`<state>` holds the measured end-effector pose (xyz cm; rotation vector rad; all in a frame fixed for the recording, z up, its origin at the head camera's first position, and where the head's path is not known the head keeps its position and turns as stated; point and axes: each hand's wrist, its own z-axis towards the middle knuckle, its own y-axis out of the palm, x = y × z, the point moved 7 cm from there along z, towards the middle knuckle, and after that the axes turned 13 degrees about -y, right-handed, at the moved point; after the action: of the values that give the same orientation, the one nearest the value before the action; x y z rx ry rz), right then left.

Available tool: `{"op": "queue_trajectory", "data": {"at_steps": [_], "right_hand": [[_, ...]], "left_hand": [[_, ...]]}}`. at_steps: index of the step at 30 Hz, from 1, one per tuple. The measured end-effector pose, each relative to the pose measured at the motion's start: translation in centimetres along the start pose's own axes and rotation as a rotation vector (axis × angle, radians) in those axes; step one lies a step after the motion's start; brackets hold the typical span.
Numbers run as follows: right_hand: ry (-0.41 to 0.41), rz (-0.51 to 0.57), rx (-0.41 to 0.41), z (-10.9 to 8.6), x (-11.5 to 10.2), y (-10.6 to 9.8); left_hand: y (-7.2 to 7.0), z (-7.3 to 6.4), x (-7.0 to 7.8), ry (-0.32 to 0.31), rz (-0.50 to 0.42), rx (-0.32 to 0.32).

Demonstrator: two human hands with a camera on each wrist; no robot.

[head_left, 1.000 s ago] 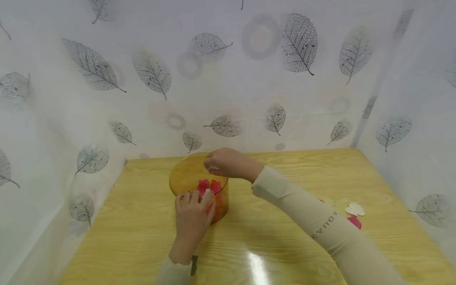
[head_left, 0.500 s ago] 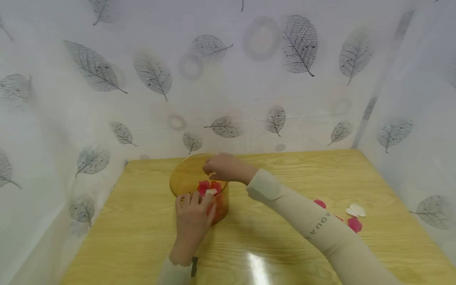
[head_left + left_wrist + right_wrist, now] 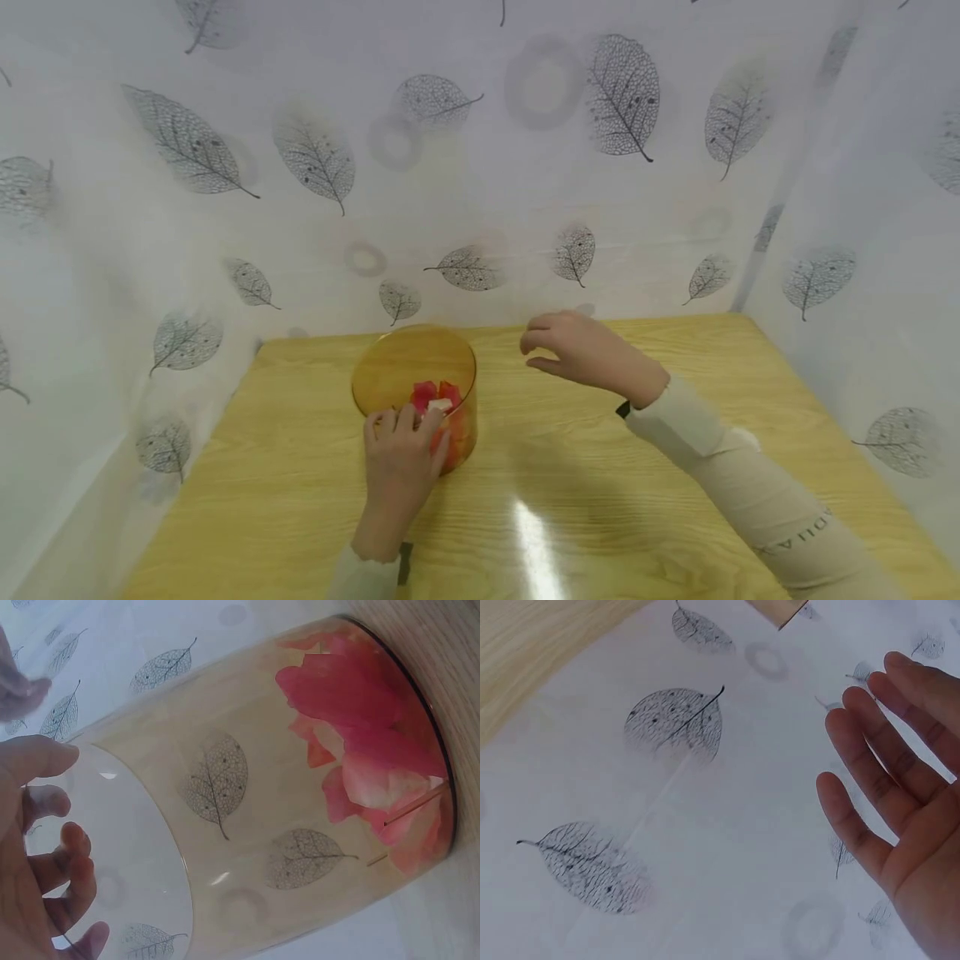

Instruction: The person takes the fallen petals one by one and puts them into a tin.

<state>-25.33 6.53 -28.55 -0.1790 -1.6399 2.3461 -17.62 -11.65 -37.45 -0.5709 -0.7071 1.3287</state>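
Observation:
An amber see-through glass vase (image 3: 405,358) stands on the wooden table, with pink, red and pale petals (image 3: 345,697) gathered at its bottom. My left hand (image 3: 401,458) holds the vase by its near rim; the left wrist view shows the fingers (image 3: 71,889) bent over that rim. To the right of the vase, my right hand (image 3: 581,350) hovers above the table with nothing in it. Its fingers (image 3: 866,765) are spread and slightly bent in the right wrist view. Thin brown stick-like lines (image 3: 416,802) show low in the vase.
A white petal (image 3: 746,439) pokes out from behind my right sleeve (image 3: 750,492), which covers that part of the table. Leaf-printed white sheeting (image 3: 480,183) encloses the wooden table (image 3: 300,500) at the back and both sides.
My right hand has left the space over the vase's mouth and moved right, its fingers loosening. The right sleeve now covers the loose pink petals. My left hand stays on the rim.

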Motion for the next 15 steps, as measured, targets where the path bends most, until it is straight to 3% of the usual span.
{"op": "queue_trajectory", "data": {"at_steps": [7,15], "right_hand": [[0.177,-0.015,0.056,-8.0,2.6,-0.6],[0.413,0.002,-0.086,-16.1,4.2,1.5]], "left_hand": [[0.0,0.1,0.0,-0.017,-0.008,-0.025],[0.0,0.0,0.0,-0.003,-0.027,-0.004]]}}
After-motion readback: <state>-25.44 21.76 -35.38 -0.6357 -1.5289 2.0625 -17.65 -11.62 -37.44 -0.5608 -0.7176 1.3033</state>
